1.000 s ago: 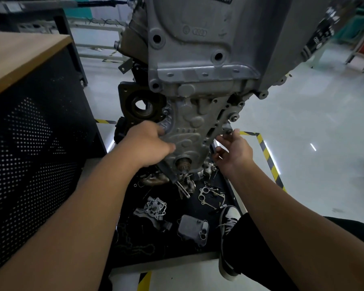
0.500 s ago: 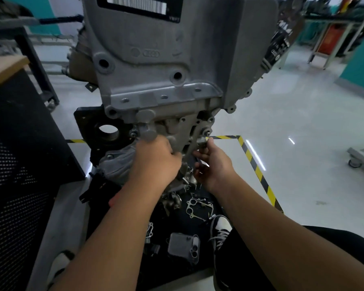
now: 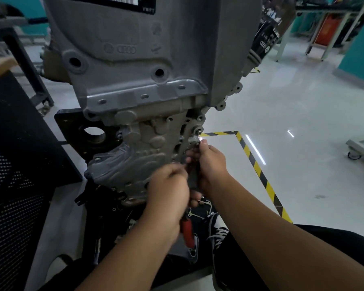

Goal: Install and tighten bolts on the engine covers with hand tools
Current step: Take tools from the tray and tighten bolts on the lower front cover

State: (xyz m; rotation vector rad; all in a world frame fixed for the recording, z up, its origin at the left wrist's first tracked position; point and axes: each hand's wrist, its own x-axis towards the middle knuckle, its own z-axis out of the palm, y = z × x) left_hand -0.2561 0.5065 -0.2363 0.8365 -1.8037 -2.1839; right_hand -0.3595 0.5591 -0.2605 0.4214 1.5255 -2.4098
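Observation:
A grey engine [image 3: 147,59] hangs in front of me, with a lower timing cover [image 3: 147,148] on its face. One bolt [image 3: 198,129] sits in the cover's right edge. Just below it, my right hand [image 3: 211,166] has its fingertips pinched on a small bolt [image 3: 198,143] at the cover's flange. My left hand [image 3: 168,192] is curled at the cover's lower right corner. It grips a red-handled tool [image 3: 186,229] whose handle sticks out below the fist; the tool's tip is hidden behind my hands.
A black perforated cabinet [image 3: 15,185] stands close on the left. Under the engine lies a black tray [image 3: 105,219] with several loose metal parts. My shoe [image 3: 218,234] is beside it. Yellow-black floor tape [image 3: 254,162] runs on the right, with a wheeled base [image 3: 361,143] further out.
My left hand has moved off the cover's face, down and right to its lower corner, and a red-handled tool now shows in it. My right hand stays at the cover's right edge.

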